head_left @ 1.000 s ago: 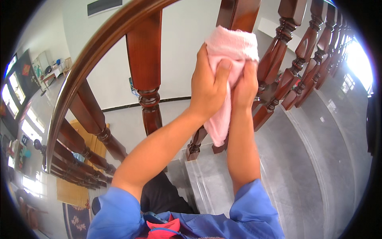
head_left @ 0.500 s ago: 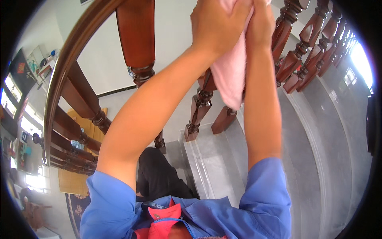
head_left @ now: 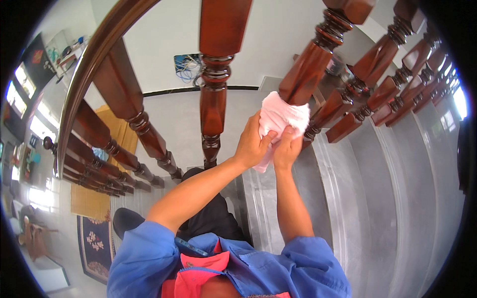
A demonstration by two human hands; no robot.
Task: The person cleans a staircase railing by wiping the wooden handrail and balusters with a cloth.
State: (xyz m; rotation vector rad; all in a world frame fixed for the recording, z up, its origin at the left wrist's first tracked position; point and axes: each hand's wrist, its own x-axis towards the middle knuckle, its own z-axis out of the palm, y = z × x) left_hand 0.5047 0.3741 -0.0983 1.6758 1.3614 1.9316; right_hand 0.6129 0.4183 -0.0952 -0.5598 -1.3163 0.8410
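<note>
Closest in, a blue shirt [head_left: 149, 258] with a red collar fills the lower edge, and a dark flat phone-like thing [head_left: 191, 247] sticks out of its chest pocket; I cannot tell what else the pocket holds. Two bare forearms rise from the sleeves toward one baluster [head_left: 310, 74], the reddish-brown turned post that serves here as the landmark.

The left hand [head_left: 252, 145] and the right hand [head_left: 287, 148] sit side by side just below that baluster's square upper block. Both are clamped on a pink cloth [head_left: 280, 116], fingers folded over its lower edge, thumbs pressed in. The cloth is wrapped around the baluster's narrow turned part, bunched into a lump, with a loose tail hanging between the two hands. The baluster's long axis runs slantwise, from the hands at its lower end up and right toward the top edge, and the cloth's tail trails along the same line downward.

Left of this baluster stands a second post [head_left: 214, 89], nearly upright in the view, and further left more posts [head_left: 131, 119] fan away under the curved handrail [head_left: 94, 64]. To the right, a row of balusters [head_left: 397, 84] climbs beside grey stone steps [head_left: 377, 198], so neighbours stand close on both sides of the wrapped post.

Beyond and below the baluster lies a pale floor with a dark patterned rug [head_left: 94, 243] and a yellow mat [head_left: 89, 201]. On the white wall behind it, a tangle of wires [head_left: 188, 67] hangs from a box.
</note>
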